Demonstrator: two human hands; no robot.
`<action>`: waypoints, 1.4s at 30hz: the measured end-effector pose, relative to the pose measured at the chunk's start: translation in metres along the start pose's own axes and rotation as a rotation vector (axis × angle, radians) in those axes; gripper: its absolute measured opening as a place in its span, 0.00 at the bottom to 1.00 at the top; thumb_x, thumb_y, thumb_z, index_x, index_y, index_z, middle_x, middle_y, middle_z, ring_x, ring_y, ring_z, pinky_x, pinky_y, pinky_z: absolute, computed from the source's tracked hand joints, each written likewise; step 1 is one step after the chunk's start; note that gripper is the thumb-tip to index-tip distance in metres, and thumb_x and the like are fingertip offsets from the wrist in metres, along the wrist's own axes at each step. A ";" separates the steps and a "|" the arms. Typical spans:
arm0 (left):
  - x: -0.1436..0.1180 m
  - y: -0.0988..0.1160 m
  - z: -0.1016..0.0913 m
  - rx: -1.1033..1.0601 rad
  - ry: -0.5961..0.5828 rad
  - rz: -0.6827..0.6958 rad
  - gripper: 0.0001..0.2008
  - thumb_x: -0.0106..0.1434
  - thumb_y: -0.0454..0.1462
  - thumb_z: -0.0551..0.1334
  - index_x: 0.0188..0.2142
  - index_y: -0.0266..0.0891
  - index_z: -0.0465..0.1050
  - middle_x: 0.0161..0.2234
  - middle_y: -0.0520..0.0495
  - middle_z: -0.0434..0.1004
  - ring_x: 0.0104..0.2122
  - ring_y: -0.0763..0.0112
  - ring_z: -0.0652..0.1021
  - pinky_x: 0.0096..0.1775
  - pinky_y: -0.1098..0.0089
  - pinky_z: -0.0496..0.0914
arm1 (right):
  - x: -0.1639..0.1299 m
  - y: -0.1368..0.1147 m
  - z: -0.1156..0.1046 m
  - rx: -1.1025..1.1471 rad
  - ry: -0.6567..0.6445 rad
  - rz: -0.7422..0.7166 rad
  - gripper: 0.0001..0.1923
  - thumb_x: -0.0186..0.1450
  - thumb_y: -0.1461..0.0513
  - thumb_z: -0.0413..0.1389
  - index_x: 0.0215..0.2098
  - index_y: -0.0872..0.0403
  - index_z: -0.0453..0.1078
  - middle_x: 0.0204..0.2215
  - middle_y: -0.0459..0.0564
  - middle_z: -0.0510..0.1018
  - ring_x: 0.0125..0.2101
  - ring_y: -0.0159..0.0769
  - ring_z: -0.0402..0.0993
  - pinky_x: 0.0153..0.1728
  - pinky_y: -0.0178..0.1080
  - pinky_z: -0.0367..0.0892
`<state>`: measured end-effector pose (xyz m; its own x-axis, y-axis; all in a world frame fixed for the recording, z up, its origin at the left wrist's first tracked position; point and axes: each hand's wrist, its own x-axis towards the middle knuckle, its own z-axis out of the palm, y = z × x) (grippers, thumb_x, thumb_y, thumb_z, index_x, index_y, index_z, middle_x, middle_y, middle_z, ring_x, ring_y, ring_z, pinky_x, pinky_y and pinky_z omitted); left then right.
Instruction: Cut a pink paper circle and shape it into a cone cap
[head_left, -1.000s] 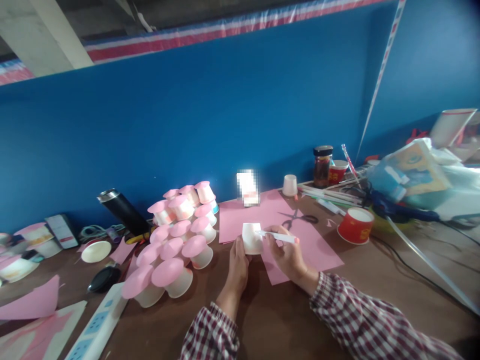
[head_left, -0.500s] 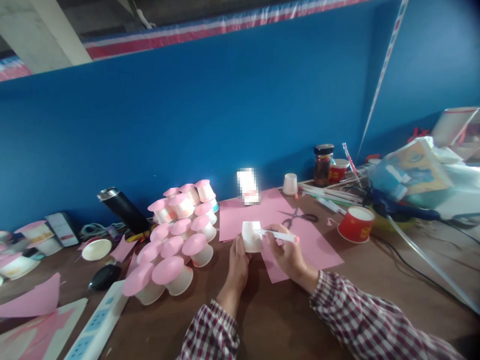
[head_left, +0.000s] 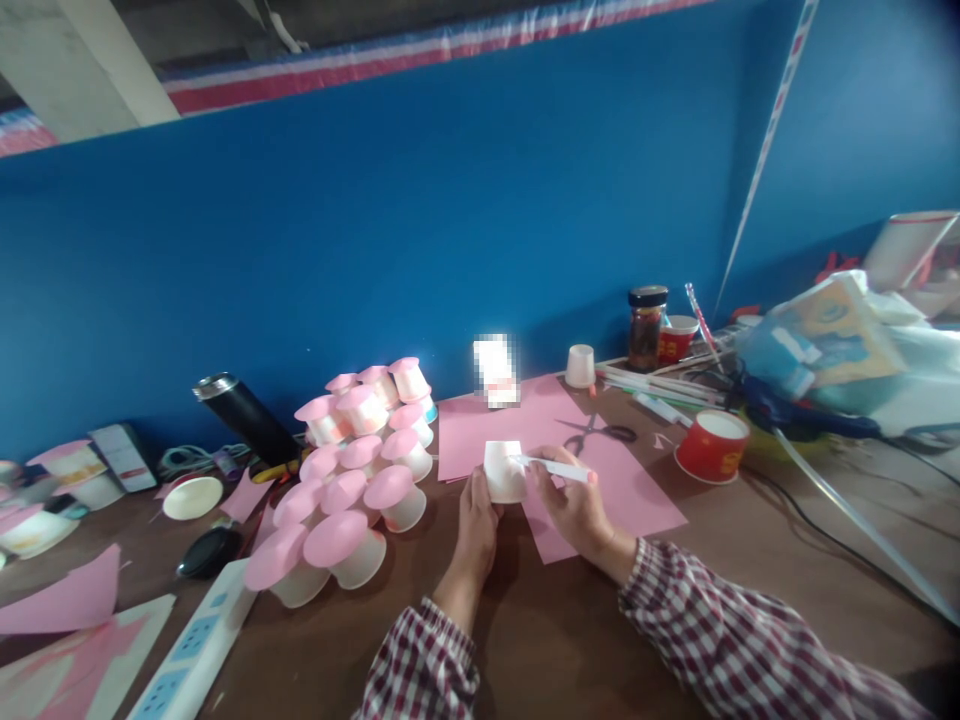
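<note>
Gripping white cup, left hand; right hand pinching pen

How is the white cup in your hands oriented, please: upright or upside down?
Upside down. The white cup widens toward the table, its flat narrow base on top, held by the left hand while the right hand holds a pen.

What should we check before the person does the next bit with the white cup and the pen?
1. Cup held steady: ok. The left hand grips the white cup from its left side.
2. Pen in hand: ok. The right hand holds the white pen, its tip at the cup's side.
3. Pen uncapped and marking: cannot tell, too small.
4. Paper under the work: ok. The pink paper lies flat below the cup.
5. Scissors out of the way: ok. The scissors lie behind the hands, apart from them.
6. Finished pink-topped cups safe from the left elbow: ok, they stand off to the left.
</note>
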<state>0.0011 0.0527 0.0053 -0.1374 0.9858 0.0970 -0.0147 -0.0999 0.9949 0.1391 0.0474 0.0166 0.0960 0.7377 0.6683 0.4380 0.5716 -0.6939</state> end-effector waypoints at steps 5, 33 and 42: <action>0.000 0.003 0.003 -0.233 -0.083 -0.107 0.18 0.61 0.50 0.53 0.35 0.36 0.68 0.35 0.41 0.72 0.33 0.66 0.73 0.33 0.69 0.67 | 0.000 0.001 0.001 -0.004 0.011 -0.009 0.06 0.64 0.62 0.51 0.37 0.54 0.69 0.31 0.49 0.76 0.31 0.34 0.73 0.32 0.34 0.69; -0.002 0.012 0.004 -0.243 -0.067 -0.076 0.15 0.59 0.46 0.57 0.33 0.35 0.69 0.33 0.41 0.74 0.31 0.67 0.73 0.31 0.71 0.67 | -0.001 0.000 0.001 -0.010 0.016 -0.018 0.05 0.64 0.63 0.51 0.37 0.54 0.68 0.30 0.49 0.75 0.30 0.33 0.72 0.31 0.33 0.67; 0.002 -0.002 0.004 -0.313 -0.104 -0.113 0.18 0.60 0.49 0.54 0.37 0.36 0.68 0.36 0.43 0.72 0.33 0.69 0.73 0.32 0.71 0.67 | 0.001 0.001 0.001 -0.028 0.018 -0.022 0.06 0.65 0.62 0.50 0.36 0.54 0.68 0.31 0.49 0.76 0.31 0.34 0.73 0.33 0.34 0.68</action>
<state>0.0053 0.0555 0.0037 -0.0162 0.9999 0.0047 -0.3294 -0.0097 0.9441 0.1389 0.0488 0.0163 0.1026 0.7184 0.6880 0.4652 0.5767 -0.6716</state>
